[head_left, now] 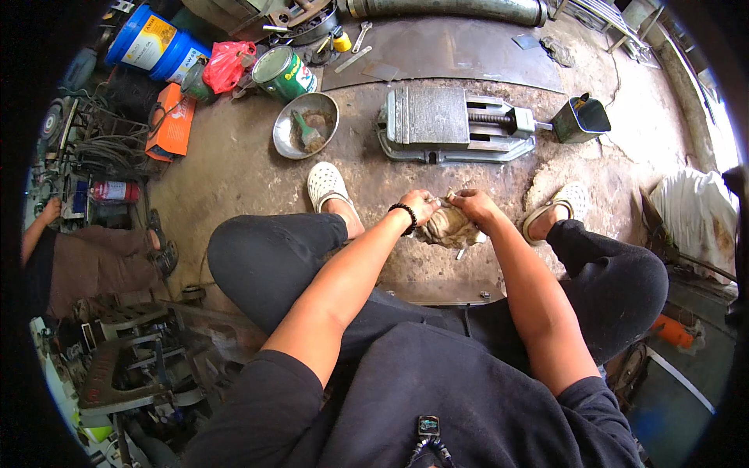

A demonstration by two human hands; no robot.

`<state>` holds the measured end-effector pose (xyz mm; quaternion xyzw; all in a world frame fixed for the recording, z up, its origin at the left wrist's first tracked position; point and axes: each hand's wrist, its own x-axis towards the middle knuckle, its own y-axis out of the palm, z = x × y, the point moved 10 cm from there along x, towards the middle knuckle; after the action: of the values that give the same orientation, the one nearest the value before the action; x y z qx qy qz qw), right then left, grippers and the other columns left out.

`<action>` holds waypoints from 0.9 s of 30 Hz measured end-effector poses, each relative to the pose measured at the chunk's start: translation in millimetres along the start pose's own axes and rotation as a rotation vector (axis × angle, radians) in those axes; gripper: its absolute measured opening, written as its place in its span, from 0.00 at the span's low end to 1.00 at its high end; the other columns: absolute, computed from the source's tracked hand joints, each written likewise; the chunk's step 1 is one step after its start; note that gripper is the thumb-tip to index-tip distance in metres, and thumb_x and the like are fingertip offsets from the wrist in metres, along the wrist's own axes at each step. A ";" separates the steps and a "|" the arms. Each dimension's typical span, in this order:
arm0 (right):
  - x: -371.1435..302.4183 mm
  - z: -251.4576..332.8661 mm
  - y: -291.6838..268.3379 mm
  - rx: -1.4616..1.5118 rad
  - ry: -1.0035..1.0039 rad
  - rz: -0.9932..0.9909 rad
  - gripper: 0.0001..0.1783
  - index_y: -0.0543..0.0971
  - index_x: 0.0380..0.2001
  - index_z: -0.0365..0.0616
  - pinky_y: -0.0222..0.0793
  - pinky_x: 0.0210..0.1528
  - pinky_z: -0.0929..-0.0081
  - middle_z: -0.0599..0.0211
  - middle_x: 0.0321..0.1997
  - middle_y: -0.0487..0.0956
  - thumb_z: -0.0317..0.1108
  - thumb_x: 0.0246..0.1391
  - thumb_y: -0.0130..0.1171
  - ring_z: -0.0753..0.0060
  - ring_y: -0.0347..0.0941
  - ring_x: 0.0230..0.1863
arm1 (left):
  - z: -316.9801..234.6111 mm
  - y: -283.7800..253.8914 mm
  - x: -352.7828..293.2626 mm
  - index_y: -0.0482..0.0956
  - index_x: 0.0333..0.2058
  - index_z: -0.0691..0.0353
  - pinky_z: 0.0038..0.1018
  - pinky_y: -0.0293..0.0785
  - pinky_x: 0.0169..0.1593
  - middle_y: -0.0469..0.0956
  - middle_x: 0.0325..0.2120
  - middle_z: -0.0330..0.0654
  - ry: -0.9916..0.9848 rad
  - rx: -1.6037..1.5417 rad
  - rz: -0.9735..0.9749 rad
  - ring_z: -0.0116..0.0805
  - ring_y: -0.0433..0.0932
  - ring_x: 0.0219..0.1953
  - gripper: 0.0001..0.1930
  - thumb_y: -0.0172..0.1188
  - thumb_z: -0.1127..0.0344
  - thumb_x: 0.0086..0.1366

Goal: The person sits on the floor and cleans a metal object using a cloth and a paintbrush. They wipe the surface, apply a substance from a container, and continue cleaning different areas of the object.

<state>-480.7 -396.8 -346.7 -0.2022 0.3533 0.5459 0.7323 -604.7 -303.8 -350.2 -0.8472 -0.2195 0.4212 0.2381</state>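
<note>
A crumpled, stained beige rag [450, 227] hangs between my two hands, over the floor between my feet. My left hand [421, 206] is closed on its left edge, with a dark beaded bracelet on that wrist. Gripping its upper right part is my right hand [477, 207]. Beyond the rag lies a grey metal machine vise [429, 117], its screw [490, 119] pointing right. Left of the vise, a metal bowl [328, 140] holds a brush with a green handle [299, 123].
A dark square bin [581, 121] stands right of the vise. Behind the bowl are a green can [282, 74], a red plastic bag [228, 65] and blue buckets [144, 43]. An orange machine [170, 121] sits farther left. Another person's arm and legs [101, 261] show at the left edge.
</note>
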 end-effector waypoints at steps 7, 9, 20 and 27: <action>26.5 -5.6 -8.3 -0.255 -0.173 -0.234 0.14 0.79 0.39 0.32 0.74 0.35 0.68 0.57 0.36 0.81 0.33 0.55 0.58 0.66 0.77 0.33 | 11.7 19.5 11.9 0.78 0.46 0.63 0.36 0.70 0.55 0.78 0.47 0.52 -0.103 -0.182 0.082 0.43 0.77 0.51 0.20 0.54 0.53 0.66; 40.0 -21.5 -10.7 -0.019 -0.073 -0.279 0.13 0.80 0.38 0.33 0.74 0.35 0.67 0.56 0.35 0.81 0.32 0.54 0.57 0.64 0.77 0.33 | 9.0 22.1 23.6 0.76 0.51 0.62 0.35 0.68 0.57 0.76 0.52 0.49 -0.136 -0.219 0.041 0.42 0.75 0.54 0.22 0.53 0.51 0.67; 114.3 -88.7 -25.2 0.981 0.129 -0.385 0.11 0.76 0.40 0.30 0.75 0.33 0.57 0.52 0.35 0.79 0.27 0.57 0.51 0.56 0.77 0.32 | 3.7 51.2 56.3 0.73 0.54 0.70 0.30 0.68 0.57 0.77 0.51 0.51 -0.006 -0.352 0.064 0.36 0.74 0.53 0.32 0.61 0.47 0.62; 73.3 -50.9 -94.5 -0.108 -0.072 -1.049 0.27 0.73 0.54 0.40 0.69 0.52 0.64 0.53 0.47 0.79 0.43 0.54 0.61 0.58 0.76 0.48 | -7.7 41.7 110.9 0.79 0.37 0.68 0.32 0.73 0.42 0.82 0.32 0.47 0.069 -0.366 -0.262 0.34 0.80 0.35 0.16 0.55 0.59 0.63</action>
<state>-395.5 -413.8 -443.3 -0.3702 0.1507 0.1301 0.9074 -530.5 -275.0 -438.1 -0.8544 -0.3920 0.3108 0.1405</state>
